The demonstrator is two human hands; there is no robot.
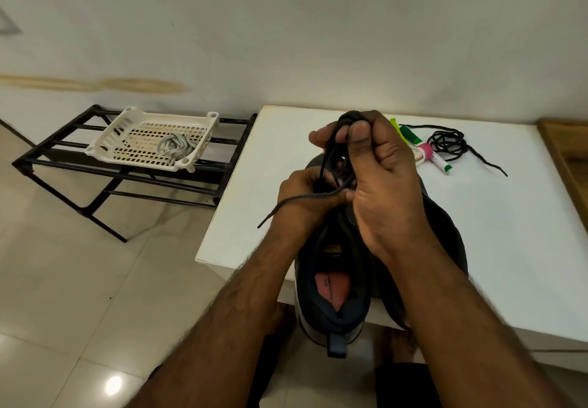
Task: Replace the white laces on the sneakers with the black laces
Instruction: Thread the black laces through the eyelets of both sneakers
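A dark sneaker (pixel 334 296) with a pink insole lies on the white table (pixel 525 232), heel toward me; a second dark sneaker (pixel 451 236) shows behind my right forearm. My right hand (pixel 381 178) grips a bundle of black lace (pixel 337 156) above the shoe. My left hand (pixel 302 201) pinches a strand of the same lace, whose free end (pixel 270 213) sticks out to the left. Another black lace (pixel 451 143) lies coiled at the table's far side. White laces (pixel 175 147) sit in a white basket (pixel 127 124).
The basket rests on a black metal rack (pixel 63 159) left of the table, on a tiled floor. Green and pink tubes (pixel 426 153) lie on the table near the coiled lace. A wooden edge (pixel 569 153) borders the table's right side.
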